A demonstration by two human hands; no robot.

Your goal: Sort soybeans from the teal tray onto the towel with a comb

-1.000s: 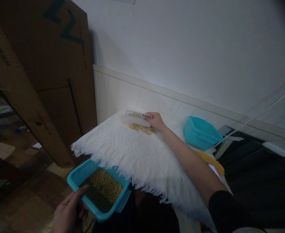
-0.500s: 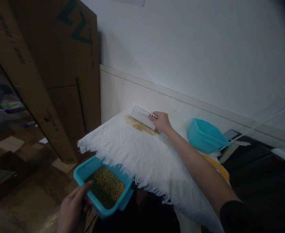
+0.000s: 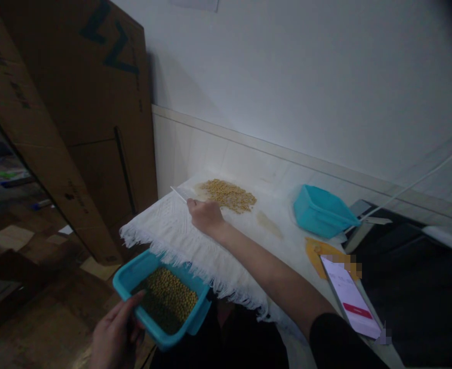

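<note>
White tool [image 3: 178, 194]: moved off beans [image 3: 229, 196] | right grip [image 3: 206, 216]: clamped on it | left grip [image 3: 114, 324]: clamping blue bin [image 3: 157, 330]

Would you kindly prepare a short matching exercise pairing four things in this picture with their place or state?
Column one:
1. left hand
2. right hand
3. loose beans
4. phone

Column two:
A. spread on the white cloth
B. showing a lit screen
C. gripping a turquoise tub
D. holding a thin-edged white tool

Pairs: 1-C, 2-D, 3-A, 4-B
</note>
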